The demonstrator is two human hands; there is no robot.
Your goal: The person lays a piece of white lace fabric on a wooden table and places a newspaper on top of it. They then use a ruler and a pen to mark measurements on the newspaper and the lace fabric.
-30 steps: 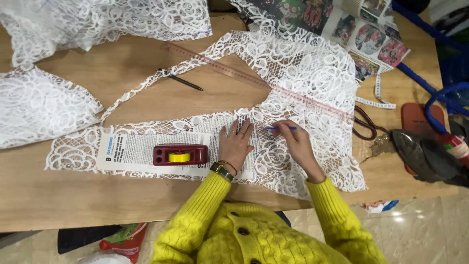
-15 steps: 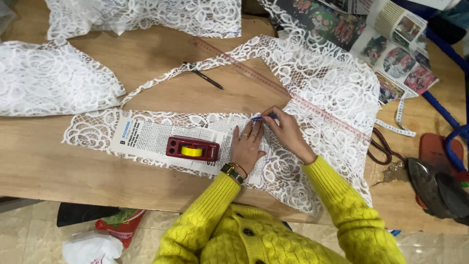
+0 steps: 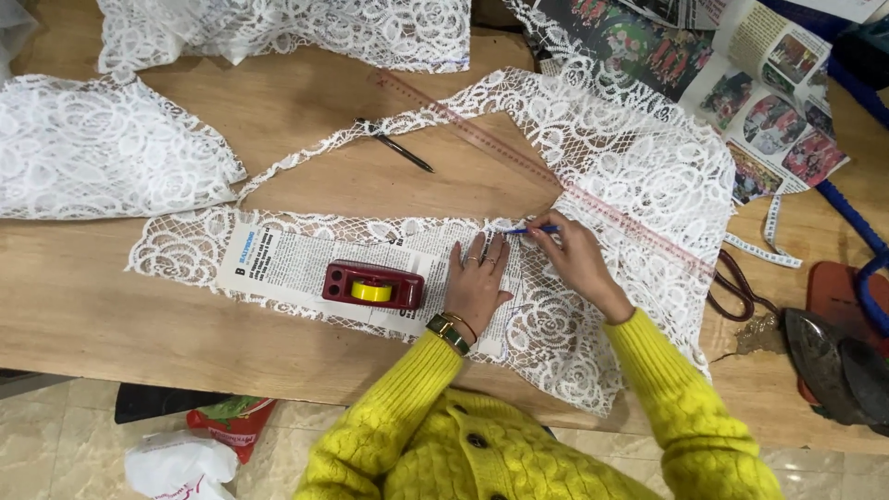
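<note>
Where the white lace panel lies spread across the wooden table, its long axis runs left to right over a newspaper pattern strip weighted by a red tape dispenser. The left hand presses flat, fingers spread. The right hand, just beside it, pinches a blue pen, tip pointing left onto the lace.

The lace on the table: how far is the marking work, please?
Done: other lace pieces lie cut out nearby. In hand: the left hand flattens the lace over a paper pattern while the right hand marks with a blue pen. Left: this piece looks uncut.
</note>
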